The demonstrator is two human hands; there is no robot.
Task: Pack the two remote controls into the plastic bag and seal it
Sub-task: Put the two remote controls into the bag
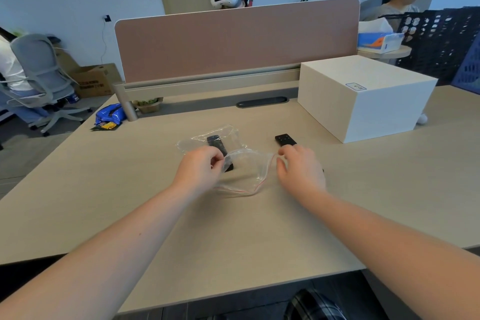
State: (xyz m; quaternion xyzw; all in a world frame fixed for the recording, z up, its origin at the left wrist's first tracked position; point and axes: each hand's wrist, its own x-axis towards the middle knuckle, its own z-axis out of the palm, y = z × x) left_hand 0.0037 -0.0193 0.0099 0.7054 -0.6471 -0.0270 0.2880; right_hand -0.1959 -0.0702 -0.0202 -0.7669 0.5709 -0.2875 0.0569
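Left hand (201,165) is seen pinching the plastic bag (244,163) mouth; right hand (298,166), fingers curled, grips the opposite rim. One remote (218,148) is judged bagged beyond the left hand; second remote (285,139) lies on the worktop (233,228) just beyond the right hand. Sealing is pending; no writing is legible

Both forearms are bare up to the frame's edge, no sleeves showing. The left hand (200,166) and right hand (301,166) wear no rings, watch or gloves.

Bright even light, soft shadows, wide-angle edge distortion.
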